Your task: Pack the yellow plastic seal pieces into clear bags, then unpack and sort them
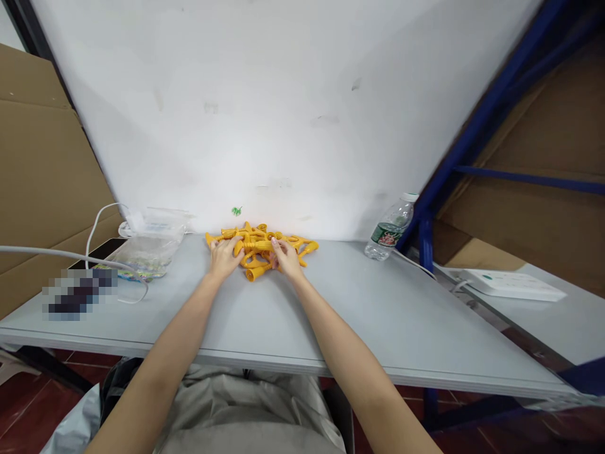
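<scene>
A pile of yellow branching plastic pieces (pixel 258 272) lies on the grey table (pixel 265 321), close to the white wall panel. Some ends in it are flared like small cups. Across the front of the pile is a yellow rod-like plastic piece (pixel 258 245), one end in each hand. My left hand (pixel 224 256) has its fingers curled over the left end. My right hand (pixel 285 257) pinches the right end, thumb on top. How the held piece relates to those beneath it cannot be made out.
A clear water bottle (pixel 391 228) leans at the back right, near a blue metal frame (pixel 426 243). On the left are clear plastic bags (pixel 149 252), a white cable (pixel 89 255) and a blurred dark object (pixel 78 295). A white power strip (pixel 513 285) rests on the right-hand surface.
</scene>
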